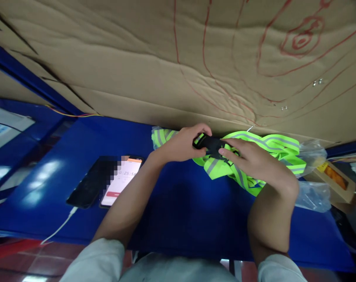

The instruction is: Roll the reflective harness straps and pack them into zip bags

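Note:
Between my two hands is a black plastic side-release buckle [213, 146], held just above the table. Fluorescent yellow-green webbing with a grey reflective stripe, a reflective strap [279, 144], runs from it and lies in loose folds under and behind my right hand. My left hand [186, 143] is closed round the buckle's left end, thumb and fingers on either side. My right hand [245, 153] grips the right end, with its thumb along the near side. Another bundle of the same strap [163, 136], in clear plastic, lies behind my left wrist.
A blue table [192, 219] stretches below. A dark phone [89, 186] with a white cable and a lit phone [123, 180] lie left of my left forearm. Clear plastic bags [313, 196] and a cardboard box [335, 178] are at the right. A cardboard wall [131, 58] rises behind.

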Motion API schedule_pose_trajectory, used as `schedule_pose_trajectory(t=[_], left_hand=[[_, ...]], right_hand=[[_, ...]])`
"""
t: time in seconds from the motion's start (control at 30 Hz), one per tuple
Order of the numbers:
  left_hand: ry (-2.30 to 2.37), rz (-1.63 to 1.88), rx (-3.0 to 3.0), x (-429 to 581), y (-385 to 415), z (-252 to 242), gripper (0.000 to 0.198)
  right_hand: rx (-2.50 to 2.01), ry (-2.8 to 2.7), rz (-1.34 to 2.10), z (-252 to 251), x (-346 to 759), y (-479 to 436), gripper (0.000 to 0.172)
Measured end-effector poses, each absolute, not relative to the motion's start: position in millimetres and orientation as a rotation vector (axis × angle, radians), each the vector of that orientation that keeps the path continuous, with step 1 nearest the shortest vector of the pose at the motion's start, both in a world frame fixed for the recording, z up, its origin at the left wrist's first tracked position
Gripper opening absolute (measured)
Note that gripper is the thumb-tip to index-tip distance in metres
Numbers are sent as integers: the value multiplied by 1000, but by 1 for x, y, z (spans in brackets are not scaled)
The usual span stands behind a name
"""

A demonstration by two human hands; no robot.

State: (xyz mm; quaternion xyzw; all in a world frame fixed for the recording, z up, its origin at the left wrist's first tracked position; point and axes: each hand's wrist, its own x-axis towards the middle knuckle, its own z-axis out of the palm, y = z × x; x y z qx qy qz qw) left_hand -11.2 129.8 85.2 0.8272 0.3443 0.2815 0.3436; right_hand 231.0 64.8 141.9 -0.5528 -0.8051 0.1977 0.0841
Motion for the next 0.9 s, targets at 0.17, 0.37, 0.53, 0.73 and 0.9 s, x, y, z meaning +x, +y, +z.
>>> schedule_pose_trajectory(t=[0.17, 0.37, 0.53, 0.73, 0.9], left_hand=[[793, 772, 2200, -3, 120, 91, 39], [806, 830, 2335, 2, 116, 83, 26], [855, 805, 2376, -1, 119, 79, 24], [888, 783, 2366, -4, 123, 79, 26], [819, 736, 2363, -6, 124, 83, 27]], right_hand=[[-1662, -2400, 465, 147, 230, 68, 45], [-1678, -2345, 520, 148, 233, 68, 46], [-1696, -2401, 556, 146, 235, 68, 42], [-1675, -2473, 559, 140, 238, 72, 34], [-1642, -2510, 722, 139, 239, 75, 32]])
